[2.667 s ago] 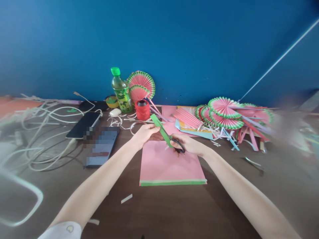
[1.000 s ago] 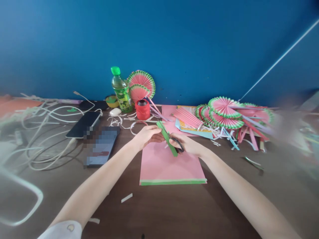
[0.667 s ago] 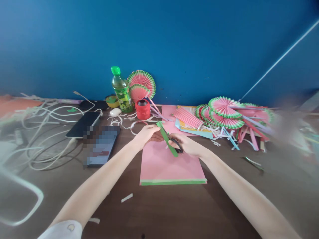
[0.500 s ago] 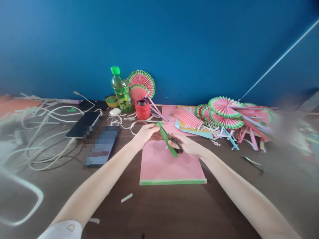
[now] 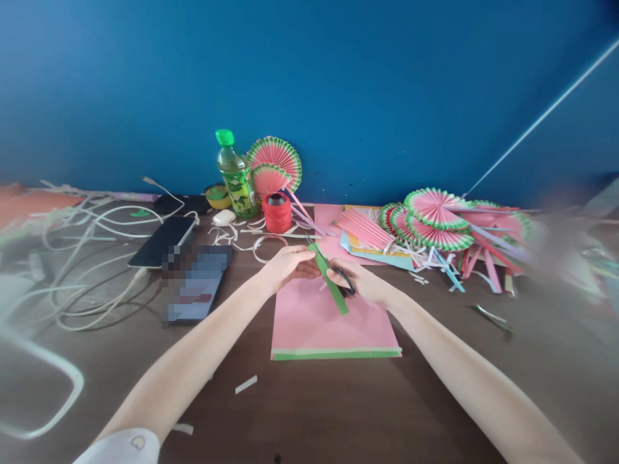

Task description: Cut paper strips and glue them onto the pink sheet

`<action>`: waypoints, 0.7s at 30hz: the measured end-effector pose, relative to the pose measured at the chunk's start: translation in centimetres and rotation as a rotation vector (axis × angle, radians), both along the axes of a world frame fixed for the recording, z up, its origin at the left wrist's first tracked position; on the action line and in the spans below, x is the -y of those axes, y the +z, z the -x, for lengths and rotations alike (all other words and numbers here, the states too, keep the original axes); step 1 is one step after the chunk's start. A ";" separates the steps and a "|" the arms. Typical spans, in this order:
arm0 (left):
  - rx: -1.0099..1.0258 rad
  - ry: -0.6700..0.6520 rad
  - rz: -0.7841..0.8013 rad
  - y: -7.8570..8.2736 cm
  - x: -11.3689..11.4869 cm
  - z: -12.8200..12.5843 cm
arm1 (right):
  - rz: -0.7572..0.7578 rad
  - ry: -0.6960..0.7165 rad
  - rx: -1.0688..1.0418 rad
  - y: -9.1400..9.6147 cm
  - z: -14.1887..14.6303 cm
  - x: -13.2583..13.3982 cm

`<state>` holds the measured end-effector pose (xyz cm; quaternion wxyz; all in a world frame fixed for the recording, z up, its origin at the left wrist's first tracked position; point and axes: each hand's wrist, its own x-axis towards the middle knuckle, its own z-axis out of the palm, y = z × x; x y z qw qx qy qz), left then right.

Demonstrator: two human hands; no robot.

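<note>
My left hand (image 5: pixel 291 265) pinches a narrow green paper strip (image 5: pixel 338 299) near its upper end. The strip slants down to the right over a pink sheet (image 5: pixel 309 322). Dark-handled scissors (image 5: pixel 344 278) are in my right hand (image 5: pixel 360 280), fingers wrapped round the handles. Their blades point up and left along the strip; whether they are closed on it I cannot tell. Beneath both hands the pink sheet lies flat, with a green and pale band (image 5: pixel 338 353) along its near edge.
Behind stand a green-capped bottle (image 5: pixel 236 177), a red spool (image 5: pixel 277 214) and a pink-green paper fan (image 5: pixel 275 158). More fans (image 5: pixel 435 209) are piled at the right. Two phones (image 5: pixel 164 242) and white cables (image 5: pixel 91 264) lie left. Paper scraps (image 5: pixel 246 385) are scattered about.
The green strip has shifted slightly down and to the right, and my left hand has moved a little right and down with it. More of the scissor blades shows above the strip.
</note>
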<state>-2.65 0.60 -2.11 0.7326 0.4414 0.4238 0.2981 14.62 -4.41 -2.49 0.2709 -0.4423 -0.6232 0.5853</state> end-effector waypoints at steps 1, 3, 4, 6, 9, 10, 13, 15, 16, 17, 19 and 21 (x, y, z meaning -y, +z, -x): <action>0.001 0.004 0.004 0.0 0.0 0.0 | -0.011 -0.003 0.010 0.0 0.0 0.0; 0.003 0.012 0.010 0.0 0.0 0.0 | -0.053 -0.008 0.048 -0.1 0.0 0.0; 0.006 0.014 0.012 0.0 0.0 0.0 | -0.082 -0.009 0.067 -0.1 0.0 0.0; 0.008 0.016 0.015 -0.1 0.0 0.0 | -0.138 -0.006 0.081 -0.1 0.1 -0.1; 0.003 0.013 0.017 -0.3 -0.1 0.0 | -0.155 -0.009 0.089 -0.1 0.1 -0.1; -0.001 0.015 0.017 -0.3 -0.2 0.0 | -0.153 -0.014 0.103 -0.1 0.1 -0.1; -0.017 0.031 0.017 -0.4 -0.3 0.1 | -0.129 -0.024 0.120 -0.1 0.0 -0.1; -0.032 0.059 0.002 -0.3 -0.4 0.2 | -0.086 -0.026 0.075 -0.1 -0.2 -0.3; -0.038 0.076 -0.010 -0.2 -0.5 0.3 | -0.062 -0.024 0.048 -0.1 -0.3 -0.4; -0.044 0.095 -0.024 -0.1 -0.6 0.3 | -0.045 -0.024 0.022 -0.2 -0.4 -0.5; -0.052 0.126 -0.049 0.1 -0.7 0.4 | -0.032 -0.029 -0.020 -0.3 -0.6 -0.7; -0.056 0.136 -0.070 0.3 -0.8 0.6 | -0.027 -0.036 -0.054 -0.4 -0.8 -0.9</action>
